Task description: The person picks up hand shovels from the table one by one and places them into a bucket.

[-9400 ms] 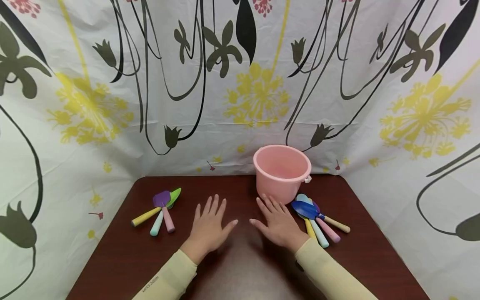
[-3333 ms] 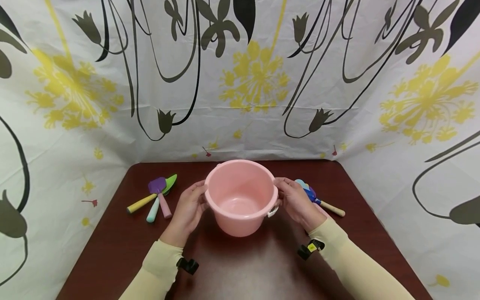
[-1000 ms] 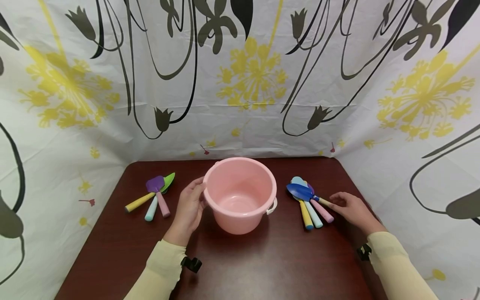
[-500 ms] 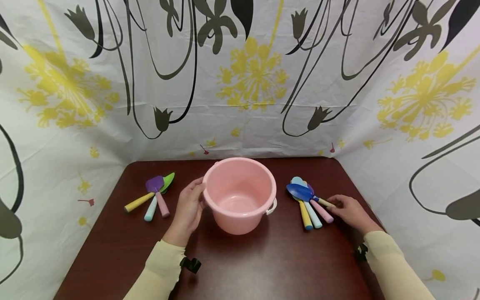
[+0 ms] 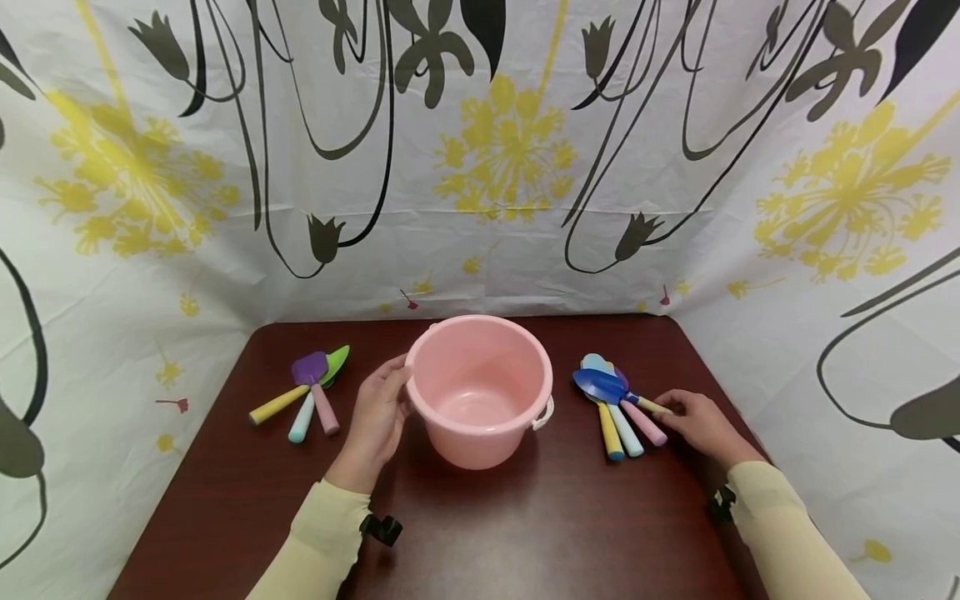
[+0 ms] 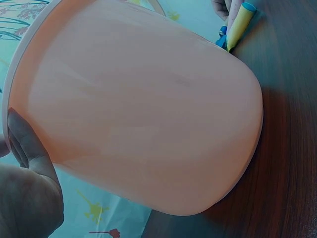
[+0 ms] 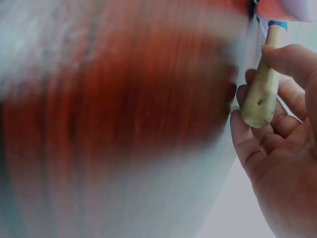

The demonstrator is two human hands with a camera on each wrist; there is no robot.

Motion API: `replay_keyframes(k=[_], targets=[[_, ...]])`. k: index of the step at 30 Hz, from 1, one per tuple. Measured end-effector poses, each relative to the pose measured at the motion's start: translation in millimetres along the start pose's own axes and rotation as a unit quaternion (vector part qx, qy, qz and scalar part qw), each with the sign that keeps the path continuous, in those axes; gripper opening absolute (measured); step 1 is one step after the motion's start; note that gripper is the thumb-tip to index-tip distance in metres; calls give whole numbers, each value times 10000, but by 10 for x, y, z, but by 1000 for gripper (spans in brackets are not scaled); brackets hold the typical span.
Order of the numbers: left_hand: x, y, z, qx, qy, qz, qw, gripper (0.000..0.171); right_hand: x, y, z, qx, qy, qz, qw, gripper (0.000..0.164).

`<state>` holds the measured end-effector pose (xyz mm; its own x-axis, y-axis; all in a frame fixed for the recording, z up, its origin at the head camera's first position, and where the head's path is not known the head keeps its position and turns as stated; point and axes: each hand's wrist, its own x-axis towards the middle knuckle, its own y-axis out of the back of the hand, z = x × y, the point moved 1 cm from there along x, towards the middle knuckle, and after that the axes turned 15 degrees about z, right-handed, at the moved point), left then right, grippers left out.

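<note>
In the head view a pink bucket (image 5: pixel 476 446) stands upright mid-table, its white handle hinge at the right side. My left hand (image 5: pixel 375 421) grips its rim from the left, thumb and fingers on either side of the edge; the left wrist view shows the bucket wall (image 6: pixel 148 109) close up. My right hand (image 5: pixel 701 423) pinches the wooden handle (image 7: pixel 262 94) of a blue toy trowel (image 5: pixel 600 384). That trowel lies atop a pile with a yellow handle (image 5: pixel 611 433), a light-blue handle (image 5: pixel 627 431) and a pink handle (image 5: pixel 647 423).
Another pile lies at the left: a purple-headed tool (image 5: pixel 310 367), a green blade (image 5: pixel 337 360), and yellow, light-blue and pink handles. The dark red-brown table (image 5: pixel 525 533) meets a patterned cloth (image 5: pixel 480 275) behind and at both sides.
Over the earlier frames, the bucket came from the back right to mid-table. My right hand left its rim and took the blue trowel's handle. The last half second shows almost no movement.
</note>
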<state>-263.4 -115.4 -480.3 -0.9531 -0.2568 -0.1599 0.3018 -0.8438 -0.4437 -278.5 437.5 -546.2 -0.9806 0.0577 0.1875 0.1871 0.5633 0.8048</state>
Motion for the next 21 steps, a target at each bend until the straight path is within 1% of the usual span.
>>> replay_keyframes(k=[13, 21], targets=[[8, -6, 21, -52, -39, -42, 10000, 37, -8, 2, 32, 248, -212, 115, 9994, 32], [12, 2, 10, 0, 9, -11, 10000, 38, -27, 32, 18, 504, -254, 258, 9981, 34]])
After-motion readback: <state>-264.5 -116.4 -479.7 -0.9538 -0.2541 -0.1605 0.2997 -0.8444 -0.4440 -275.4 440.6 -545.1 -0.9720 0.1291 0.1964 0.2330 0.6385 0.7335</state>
